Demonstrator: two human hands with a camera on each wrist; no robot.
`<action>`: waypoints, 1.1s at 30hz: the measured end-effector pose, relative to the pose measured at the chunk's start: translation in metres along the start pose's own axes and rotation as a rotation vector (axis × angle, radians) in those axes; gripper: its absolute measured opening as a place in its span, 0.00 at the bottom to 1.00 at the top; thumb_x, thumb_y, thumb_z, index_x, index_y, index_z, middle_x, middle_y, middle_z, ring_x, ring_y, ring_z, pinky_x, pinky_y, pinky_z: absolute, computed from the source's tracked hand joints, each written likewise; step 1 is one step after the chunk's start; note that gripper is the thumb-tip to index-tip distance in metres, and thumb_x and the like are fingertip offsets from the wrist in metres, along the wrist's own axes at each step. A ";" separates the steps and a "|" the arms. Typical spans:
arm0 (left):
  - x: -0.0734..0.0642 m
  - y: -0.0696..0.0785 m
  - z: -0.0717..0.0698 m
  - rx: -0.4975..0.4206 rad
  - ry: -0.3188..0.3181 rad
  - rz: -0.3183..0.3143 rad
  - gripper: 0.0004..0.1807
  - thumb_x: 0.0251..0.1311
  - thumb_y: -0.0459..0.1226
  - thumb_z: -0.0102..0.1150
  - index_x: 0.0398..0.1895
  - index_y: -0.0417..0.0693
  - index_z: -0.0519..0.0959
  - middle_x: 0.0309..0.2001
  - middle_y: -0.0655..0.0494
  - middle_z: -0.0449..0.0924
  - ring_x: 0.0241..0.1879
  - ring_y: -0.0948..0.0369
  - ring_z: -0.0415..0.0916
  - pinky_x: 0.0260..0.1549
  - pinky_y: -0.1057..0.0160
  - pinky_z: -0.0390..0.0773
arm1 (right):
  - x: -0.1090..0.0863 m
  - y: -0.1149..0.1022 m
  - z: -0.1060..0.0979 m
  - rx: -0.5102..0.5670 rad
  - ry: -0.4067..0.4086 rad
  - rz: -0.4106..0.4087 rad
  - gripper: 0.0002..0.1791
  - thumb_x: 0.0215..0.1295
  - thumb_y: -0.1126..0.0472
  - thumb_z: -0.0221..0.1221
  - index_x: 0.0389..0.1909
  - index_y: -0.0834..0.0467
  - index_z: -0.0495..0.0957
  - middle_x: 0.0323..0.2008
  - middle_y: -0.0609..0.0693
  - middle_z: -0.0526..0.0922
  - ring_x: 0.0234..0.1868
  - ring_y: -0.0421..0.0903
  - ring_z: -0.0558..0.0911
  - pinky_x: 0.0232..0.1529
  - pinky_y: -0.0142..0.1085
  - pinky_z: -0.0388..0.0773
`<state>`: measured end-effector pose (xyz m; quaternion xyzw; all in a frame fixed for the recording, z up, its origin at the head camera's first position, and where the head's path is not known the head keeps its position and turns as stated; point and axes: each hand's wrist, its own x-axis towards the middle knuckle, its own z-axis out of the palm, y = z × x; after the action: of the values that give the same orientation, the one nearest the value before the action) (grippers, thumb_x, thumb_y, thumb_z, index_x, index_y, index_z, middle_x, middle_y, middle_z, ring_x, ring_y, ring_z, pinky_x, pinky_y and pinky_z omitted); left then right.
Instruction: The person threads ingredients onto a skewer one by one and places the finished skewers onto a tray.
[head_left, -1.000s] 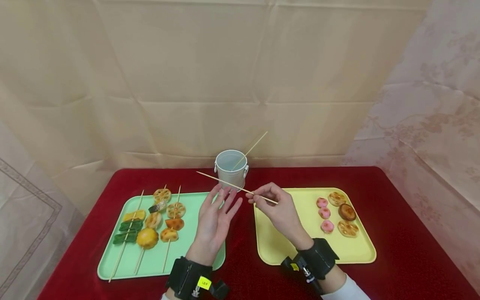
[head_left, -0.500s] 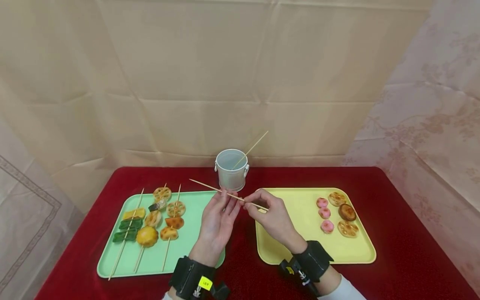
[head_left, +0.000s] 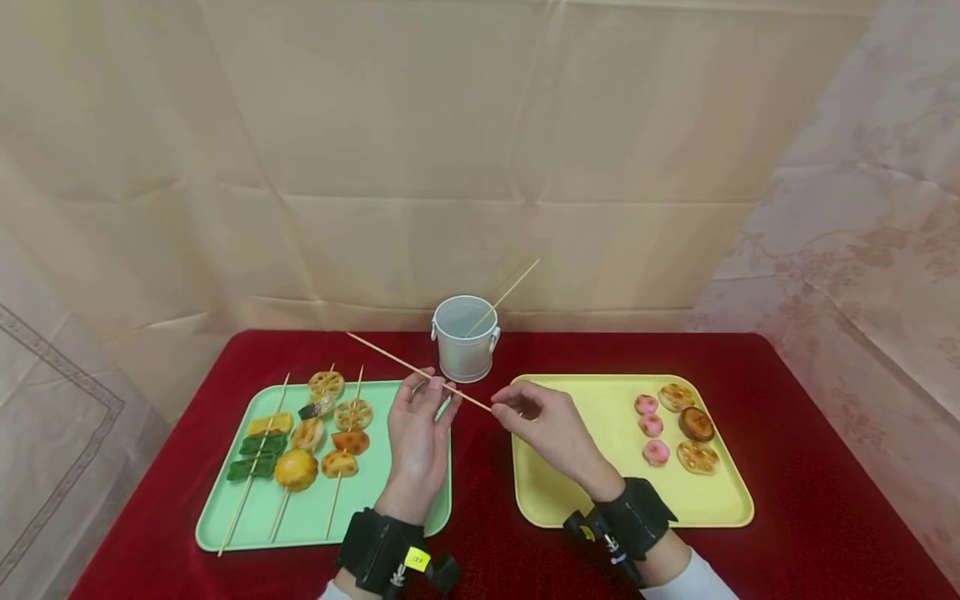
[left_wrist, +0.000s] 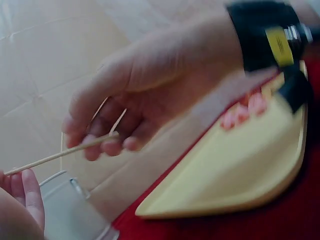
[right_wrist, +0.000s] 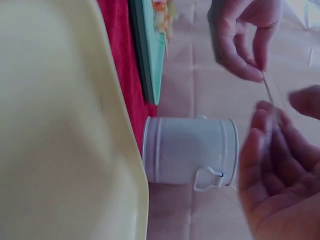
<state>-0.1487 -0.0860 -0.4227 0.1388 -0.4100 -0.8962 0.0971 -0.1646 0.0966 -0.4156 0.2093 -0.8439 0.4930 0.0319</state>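
My left hand [head_left: 417,450] pinches a thin wooden skewer [head_left: 384,355] between thumb and fingers, above the right part of the green tray [head_left: 382,525]. The bare stick slants from upper left down to my right hand [head_left: 557,433]. In the right wrist view, the right thumb [right_wrist: 306,101] stands apart from the fingers, which are at the skewer's near end. Seen from the left wrist, that skewer end [left_wrist: 114,135] lies against the right fingertips. Three loaded skewers lie on the green tray, holding lotus root slices [head_left: 353,415], green pieces [head_left: 258,444] and other food pieces.
A white metal bucket [head_left: 463,358] at the table's back holds another skewer [head_left: 517,283]. On the yellow tray [head_left: 600,400], right, lie three pink pieces [head_left: 656,452], lotus root slices [head_left: 697,457] and a round brown piece [head_left: 696,424]. Red cloth [head_left: 480,533] covers the table.
My left hand has gone from flat and spread to pinching the skewer. The skewer has shifted left, and its near end, formerly beyond the right fingers, now sits at their tips.
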 end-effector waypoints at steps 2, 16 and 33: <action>0.001 0.001 -0.001 0.070 -0.010 0.063 0.09 0.74 0.31 0.58 0.53 0.42 0.75 0.45 0.52 0.76 0.49 0.54 0.79 0.51 0.59 0.83 | 0.000 0.001 0.000 -0.061 -0.045 -0.018 0.06 0.67 0.59 0.68 0.42 0.53 0.88 0.32 0.38 0.86 0.32 0.38 0.81 0.34 0.33 0.80; 0.001 -0.008 -0.004 0.347 -0.158 0.085 0.12 0.71 0.32 0.63 0.53 0.36 0.78 0.41 0.48 0.81 0.42 0.59 0.83 0.45 0.63 0.85 | -0.002 0.001 0.005 -0.137 -0.119 -0.067 0.03 0.67 0.62 0.68 0.39 0.54 0.88 0.27 0.36 0.82 0.28 0.34 0.78 0.31 0.31 0.78; 0.007 0.017 -0.019 0.626 -0.170 0.196 0.13 0.69 0.31 0.65 0.52 0.31 0.82 0.43 0.44 0.84 0.34 0.63 0.81 0.39 0.67 0.84 | -0.017 0.016 -0.096 -0.483 -0.021 0.019 0.06 0.71 0.56 0.65 0.42 0.53 0.87 0.36 0.43 0.88 0.32 0.40 0.85 0.35 0.38 0.80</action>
<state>-0.1480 -0.1127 -0.4232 0.0468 -0.6833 -0.7216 0.1008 -0.1701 0.1896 -0.3839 0.1929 -0.9395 0.2749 0.0675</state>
